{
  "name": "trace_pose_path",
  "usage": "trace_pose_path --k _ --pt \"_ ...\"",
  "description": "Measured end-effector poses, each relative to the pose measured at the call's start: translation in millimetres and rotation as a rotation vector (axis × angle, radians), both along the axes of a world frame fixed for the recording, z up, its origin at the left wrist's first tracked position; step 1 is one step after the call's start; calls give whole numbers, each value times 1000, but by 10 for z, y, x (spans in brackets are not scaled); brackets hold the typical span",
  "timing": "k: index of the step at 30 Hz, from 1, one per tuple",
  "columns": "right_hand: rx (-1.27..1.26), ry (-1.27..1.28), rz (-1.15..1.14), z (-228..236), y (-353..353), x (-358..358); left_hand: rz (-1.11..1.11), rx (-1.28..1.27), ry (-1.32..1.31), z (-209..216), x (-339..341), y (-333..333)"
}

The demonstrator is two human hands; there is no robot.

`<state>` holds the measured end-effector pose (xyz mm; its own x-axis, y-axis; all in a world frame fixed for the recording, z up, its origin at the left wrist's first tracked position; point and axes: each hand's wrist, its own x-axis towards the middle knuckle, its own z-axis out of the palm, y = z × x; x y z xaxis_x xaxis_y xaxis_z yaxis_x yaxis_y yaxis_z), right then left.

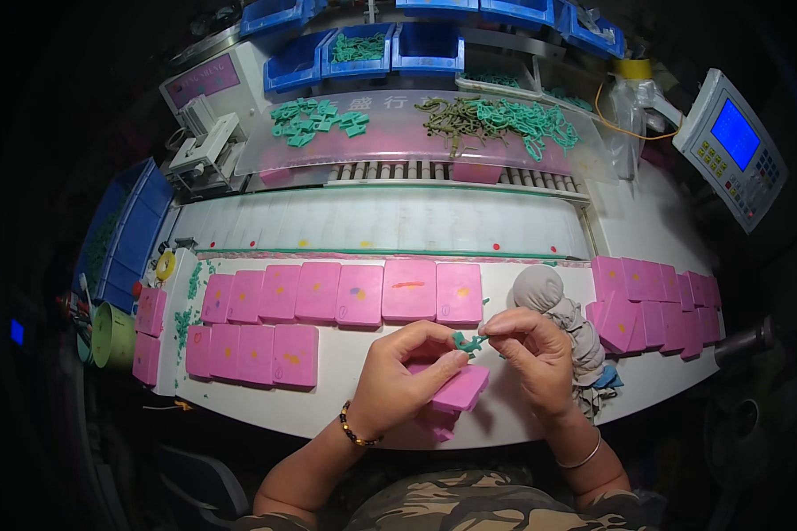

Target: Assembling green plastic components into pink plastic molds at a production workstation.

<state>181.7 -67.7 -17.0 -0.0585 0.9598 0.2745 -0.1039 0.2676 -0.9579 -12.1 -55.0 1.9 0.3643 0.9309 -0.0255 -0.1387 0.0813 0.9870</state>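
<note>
Near the front edge of the white table, my left hand (409, 367) is closed, with thumb and forefinger on a small green wax-like or plastic piece (466, 343). My right hand (536, 354) pinches the other end of that piece between thumb and fingertips. Just under my left thumb is a pink block (462, 388), seemingly in the same hand, and a further pink part (440, 423) shows below it; the fingers round them are hidden. Rows of pink blocks (317, 290), several with coloured marks, lie on the table beyond my left hand.
Stacked pink blocks (651, 301) stand at the right, beside a crumpled grey cloth (584, 345). Green crumbs (184, 332) litter the left. Behind are a roller conveyor (390, 172), a clear cover (390, 133) bearing green pieces, blue bins (427, 49) and a control panel (731, 146).
</note>
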Motion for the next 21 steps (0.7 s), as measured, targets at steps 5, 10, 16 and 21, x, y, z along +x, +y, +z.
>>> trace_pose_path --k 5,10,16,21 --pt "-19 -7 -4 -7 -6 -8 139 400 243 -5 21 -1" --pt "-66 -23 -25 -18 2 0 163 488 299 -5 56 13" --pt "-88 -95 -21 -76 44 1 205 613 379 2 5 45" --pt "-145 -130 -114 25 9 -38 247 169 210 -37 -374 143"
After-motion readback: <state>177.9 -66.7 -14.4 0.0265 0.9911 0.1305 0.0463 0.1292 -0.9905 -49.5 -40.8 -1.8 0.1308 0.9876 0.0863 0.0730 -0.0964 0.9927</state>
